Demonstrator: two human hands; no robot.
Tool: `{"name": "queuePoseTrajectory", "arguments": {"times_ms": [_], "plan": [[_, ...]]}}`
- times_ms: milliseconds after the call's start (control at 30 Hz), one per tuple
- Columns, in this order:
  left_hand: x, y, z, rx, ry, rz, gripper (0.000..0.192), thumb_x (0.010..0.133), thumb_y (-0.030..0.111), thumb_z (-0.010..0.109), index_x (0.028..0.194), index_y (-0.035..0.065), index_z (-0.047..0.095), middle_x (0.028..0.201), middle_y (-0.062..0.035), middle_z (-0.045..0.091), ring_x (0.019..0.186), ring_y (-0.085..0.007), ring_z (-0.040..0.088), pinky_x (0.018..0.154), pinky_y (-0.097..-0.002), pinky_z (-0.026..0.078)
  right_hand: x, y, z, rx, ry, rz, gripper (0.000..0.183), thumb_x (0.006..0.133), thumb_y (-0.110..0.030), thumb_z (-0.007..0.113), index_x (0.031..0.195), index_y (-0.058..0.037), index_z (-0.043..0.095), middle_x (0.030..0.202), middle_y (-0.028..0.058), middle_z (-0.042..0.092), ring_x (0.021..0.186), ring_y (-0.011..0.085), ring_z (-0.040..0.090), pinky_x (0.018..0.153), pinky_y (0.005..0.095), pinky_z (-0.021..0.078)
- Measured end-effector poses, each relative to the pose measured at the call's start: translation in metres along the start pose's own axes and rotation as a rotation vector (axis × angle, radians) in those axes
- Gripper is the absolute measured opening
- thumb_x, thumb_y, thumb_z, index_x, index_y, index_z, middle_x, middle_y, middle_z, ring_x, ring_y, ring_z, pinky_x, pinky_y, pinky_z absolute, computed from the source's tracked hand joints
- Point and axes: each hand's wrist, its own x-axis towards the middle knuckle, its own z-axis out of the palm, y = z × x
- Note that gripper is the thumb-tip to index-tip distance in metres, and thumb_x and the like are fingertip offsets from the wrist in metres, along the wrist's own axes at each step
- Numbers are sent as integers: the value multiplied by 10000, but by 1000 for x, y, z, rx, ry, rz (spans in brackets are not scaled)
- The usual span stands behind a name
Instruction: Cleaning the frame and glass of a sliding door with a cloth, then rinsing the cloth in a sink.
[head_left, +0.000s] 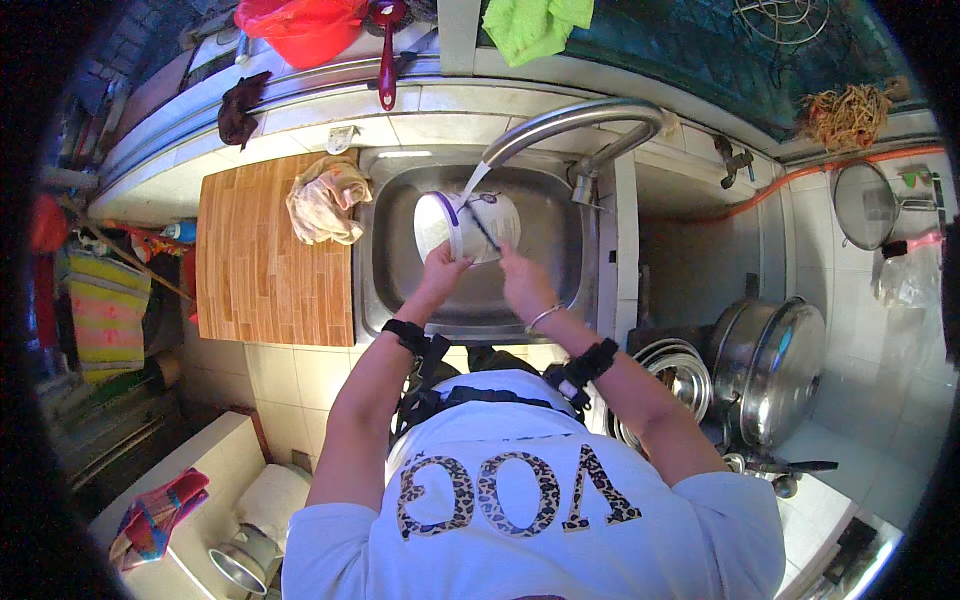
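A white plastic bucket with a purple band near its rim lies tilted on its side in the stainless steel sink, its mouth towards the left. My left hand grips the bucket's rim. In my right hand is the handle of a slim dark tool, perhaps a brush; its far end meets the bucket near the purple band, and its tip is hard to make out. Water runs from the curved metal faucet onto the bucket beside that tip.
Left of the sink, a crumpled cloth lies on a wood-patterned board. Large metal pots and nested metal basins stand at the lower right. A dark red handled utensil hangs over the back ledge, near a red basin.
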Motion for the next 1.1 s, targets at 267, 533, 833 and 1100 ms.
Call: {"name": "queuePoseTrajectory", "arguments": {"times_ms": [267,533,833,1100], "plan": [[18,7,11,-153,-26,36,310,846,55,565,1144,-3,504,1075,-76,595,940,-167,573,867,-304,435,36,26,0,83,187,72,416,806,-60,442,1220,-51,486,786,238,603,731,395,592,628,457,464],[34,31,-6,-679,107,-225,456,947,370,363,1194,-8,428,1153,-127,550,1055,-252,538,928,-390,411,13,1,25,-11,-10,4,509,771,-19,414,1278,-65,409,766,234,602,698,395,595,633,467,464],[67,25,-12,-783,166,-257,428,957,356,329,1150,-5,454,1137,-150,542,1058,-293,528,939,-431,405,6,-12,31,79,26,-96,478,801,-61,412,1278,-50,404,758,261,588,714,414,587,630,488,459],[65,32,-17,-424,330,-226,464,921,362,409,1163,-33,423,1061,-181,561,994,-300,547,884,-420,419,50,32,2,-102,21,102,499,826,-93,409,1323,-106,368,728,248,592,673,401,592,617,481,460]]}}
